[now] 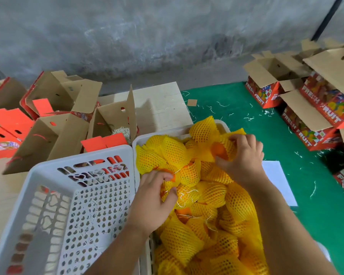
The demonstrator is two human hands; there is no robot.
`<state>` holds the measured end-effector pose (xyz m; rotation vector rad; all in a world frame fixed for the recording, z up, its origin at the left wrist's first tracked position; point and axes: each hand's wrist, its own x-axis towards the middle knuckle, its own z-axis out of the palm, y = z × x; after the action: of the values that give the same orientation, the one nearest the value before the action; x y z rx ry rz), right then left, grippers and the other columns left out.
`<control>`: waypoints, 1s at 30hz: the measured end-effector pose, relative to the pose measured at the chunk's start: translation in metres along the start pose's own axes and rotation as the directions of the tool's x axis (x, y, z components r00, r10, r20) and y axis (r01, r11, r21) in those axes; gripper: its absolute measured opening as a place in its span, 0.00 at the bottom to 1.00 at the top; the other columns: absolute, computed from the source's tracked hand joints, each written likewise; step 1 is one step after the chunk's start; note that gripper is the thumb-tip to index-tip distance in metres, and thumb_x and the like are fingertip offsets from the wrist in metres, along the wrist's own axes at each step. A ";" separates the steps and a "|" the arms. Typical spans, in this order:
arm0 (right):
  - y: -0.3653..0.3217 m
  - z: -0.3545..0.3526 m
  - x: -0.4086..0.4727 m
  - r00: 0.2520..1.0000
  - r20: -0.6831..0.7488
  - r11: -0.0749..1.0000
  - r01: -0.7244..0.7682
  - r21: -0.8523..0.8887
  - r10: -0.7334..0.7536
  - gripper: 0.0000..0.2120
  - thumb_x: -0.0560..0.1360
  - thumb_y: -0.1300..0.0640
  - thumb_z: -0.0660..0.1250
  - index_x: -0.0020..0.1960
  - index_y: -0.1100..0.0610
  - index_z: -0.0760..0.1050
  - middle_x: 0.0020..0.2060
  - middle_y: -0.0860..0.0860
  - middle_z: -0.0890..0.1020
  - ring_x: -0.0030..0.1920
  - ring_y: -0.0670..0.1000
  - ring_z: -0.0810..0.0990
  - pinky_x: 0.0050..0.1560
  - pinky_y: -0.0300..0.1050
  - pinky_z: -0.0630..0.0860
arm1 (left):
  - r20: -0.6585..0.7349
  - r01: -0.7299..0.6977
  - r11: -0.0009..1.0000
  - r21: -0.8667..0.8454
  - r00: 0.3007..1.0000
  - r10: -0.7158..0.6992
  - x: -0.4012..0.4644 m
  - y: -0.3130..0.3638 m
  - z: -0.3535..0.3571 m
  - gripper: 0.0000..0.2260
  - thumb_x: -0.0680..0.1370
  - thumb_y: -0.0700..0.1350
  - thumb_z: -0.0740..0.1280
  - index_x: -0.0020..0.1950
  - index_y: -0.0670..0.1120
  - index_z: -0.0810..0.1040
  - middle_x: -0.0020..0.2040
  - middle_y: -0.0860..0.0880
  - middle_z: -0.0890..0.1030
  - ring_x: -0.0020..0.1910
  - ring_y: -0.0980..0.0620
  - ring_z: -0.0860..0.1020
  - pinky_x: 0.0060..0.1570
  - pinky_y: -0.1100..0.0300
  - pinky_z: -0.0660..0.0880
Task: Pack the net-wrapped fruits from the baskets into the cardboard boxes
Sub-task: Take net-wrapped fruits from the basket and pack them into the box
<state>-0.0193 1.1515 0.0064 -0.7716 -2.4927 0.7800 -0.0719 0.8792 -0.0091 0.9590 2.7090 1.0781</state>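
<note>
1. two white baskets side by side: left basket point(54, 205) holds only stray threads, right basket point(139, 141) is heaped with yellow-netted fruits point(213, 195), too many to count.
2. left hand point(155, 201) curls on one fruit.
3. right hand point(244, 155) pinches a fruit's net at the far end.
4. open boxes: about four at left point(54, 135), at least four at right point(266, 80).

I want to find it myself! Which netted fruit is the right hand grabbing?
Find the white plastic basket piled with fruits in yellow foam nets, beside the empty white one. Near its far corner, the right hand grips one net-wrapped fruit. Unlike its covered neighbours, its net gapes, showing bare orange skin.
</note>
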 end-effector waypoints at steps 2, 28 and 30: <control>-0.004 0.005 -0.025 0.998 -0.060 0.917 0.023 0.399 0.001 0.29 0.65 0.41 0.74 0.63 0.49 0.74 0.56 0.48 0.72 0.57 0.54 0.72 0.57 0.48 0.70 | -0.012 -0.008 1.000 -0.020 1.000 0.007 -0.001 0.000 0.001 0.15 0.79 0.61 0.63 0.63 0.58 0.75 0.57 0.65 0.74 0.63 0.58 0.72 0.58 0.60 0.74; -0.047 0.058 -0.063 0.922 0.334 0.680 -0.118 0.724 -0.195 0.28 0.68 0.50 0.73 0.67 0.40 0.73 0.56 0.38 0.82 0.56 0.38 0.81 0.50 0.28 0.75 | -0.074 -0.164 0.977 0.139 0.982 0.175 -0.005 0.001 0.005 0.07 0.83 0.55 0.62 0.52 0.53 0.70 0.49 0.59 0.69 0.50 0.53 0.69 0.50 0.52 0.68; -0.041 0.048 -0.056 0.912 0.356 0.662 -0.138 0.736 -0.206 0.20 0.69 0.52 0.70 0.60 0.42 0.78 0.49 0.40 0.85 0.49 0.38 0.83 0.45 0.29 0.76 | -0.123 -0.152 0.972 0.176 0.977 0.175 -0.009 0.001 0.009 0.21 0.75 0.62 0.69 0.59 0.51 0.68 0.59 0.56 0.65 0.60 0.52 0.66 0.60 0.54 0.65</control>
<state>-0.0178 1.0707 -0.0163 -0.2491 -2.1327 1.9627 -0.0620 0.8799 -0.0169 1.1962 2.9143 0.9901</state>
